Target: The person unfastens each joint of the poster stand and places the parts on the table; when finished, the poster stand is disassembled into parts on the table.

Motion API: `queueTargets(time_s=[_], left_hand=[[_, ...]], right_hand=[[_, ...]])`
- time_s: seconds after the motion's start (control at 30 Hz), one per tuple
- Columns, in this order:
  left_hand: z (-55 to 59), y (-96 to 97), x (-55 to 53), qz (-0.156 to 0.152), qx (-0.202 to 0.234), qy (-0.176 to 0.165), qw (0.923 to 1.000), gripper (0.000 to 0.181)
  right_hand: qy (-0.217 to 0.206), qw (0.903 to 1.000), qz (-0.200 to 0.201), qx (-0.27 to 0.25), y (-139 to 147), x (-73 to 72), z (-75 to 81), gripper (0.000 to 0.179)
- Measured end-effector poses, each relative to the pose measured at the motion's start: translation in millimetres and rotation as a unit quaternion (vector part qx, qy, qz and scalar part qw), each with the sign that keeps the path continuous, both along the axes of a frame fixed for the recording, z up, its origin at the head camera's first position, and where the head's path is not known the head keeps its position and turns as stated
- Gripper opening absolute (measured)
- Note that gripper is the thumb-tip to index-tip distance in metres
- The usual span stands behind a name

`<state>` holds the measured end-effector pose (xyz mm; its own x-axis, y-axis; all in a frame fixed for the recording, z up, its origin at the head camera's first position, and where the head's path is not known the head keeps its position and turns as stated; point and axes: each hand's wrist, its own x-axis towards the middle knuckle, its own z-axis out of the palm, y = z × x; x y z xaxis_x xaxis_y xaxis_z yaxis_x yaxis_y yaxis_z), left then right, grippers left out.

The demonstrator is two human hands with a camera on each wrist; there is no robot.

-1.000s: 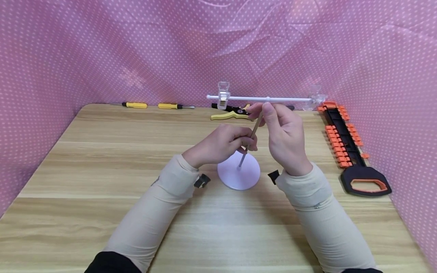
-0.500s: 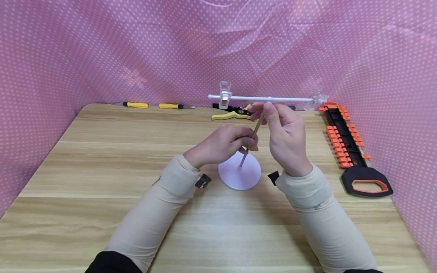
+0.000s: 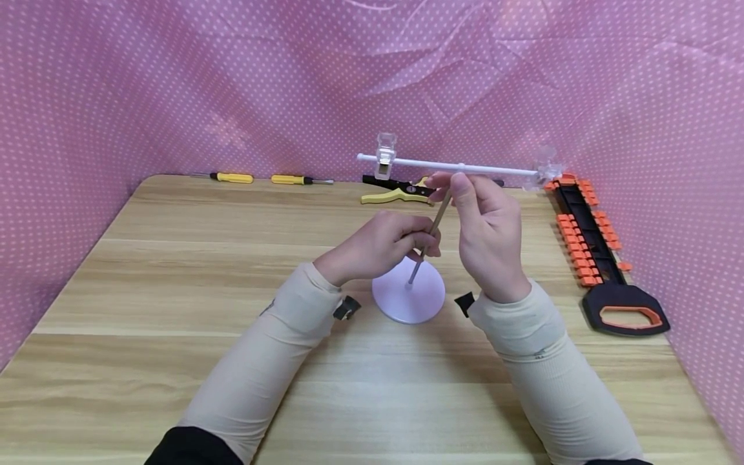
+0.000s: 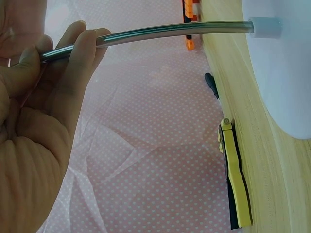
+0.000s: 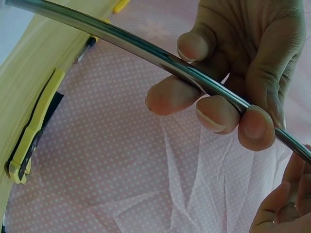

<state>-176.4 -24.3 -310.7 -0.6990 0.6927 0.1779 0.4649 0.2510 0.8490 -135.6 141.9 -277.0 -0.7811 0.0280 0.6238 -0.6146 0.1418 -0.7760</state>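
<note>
A small stand with a round white base rests on the table. Its slim metal pole leans up and to the right in the head view. My left hand grips the pole around its middle, fingers curled round it. At the top, my right hand pinches the upper end between thumb and fingers, just below the white crossbar. A clear plastic clip sits near the bar's left end and another clear clip at its right end. The right fingers partly hide the joint.
Two yellow-handled screwdrivers lie along the back edge. Yellow and black pliers lie behind the hands. An orange and black rack with a handle lies at the right. A pink dotted cloth hangs behind the wooden table.
The crossbar has tipped, its left end rising and its right end dropping slightly. Both hands keep hold of the pole in nearly the same place.
</note>
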Motion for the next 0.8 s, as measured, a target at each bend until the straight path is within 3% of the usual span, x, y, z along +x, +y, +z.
queueTargets(time_s=[0.53, 0.8], left_hand=[[1.1, -0.7, 1.6, -0.006, 0.008, 0.001, 0.9999, 0.018], [0.3, -1.5, 0.6, -0.002, 0.000, 0.000, 1.0000, 0.018]], right_hand=[[-0.004, 0.9998, -0.020, -0.002, 1.9, 1.4, 3.7, 0.035], [-0.003, 0.9993, -0.010, -0.035, 3.3, -1.2, 4.2, 0.032]])
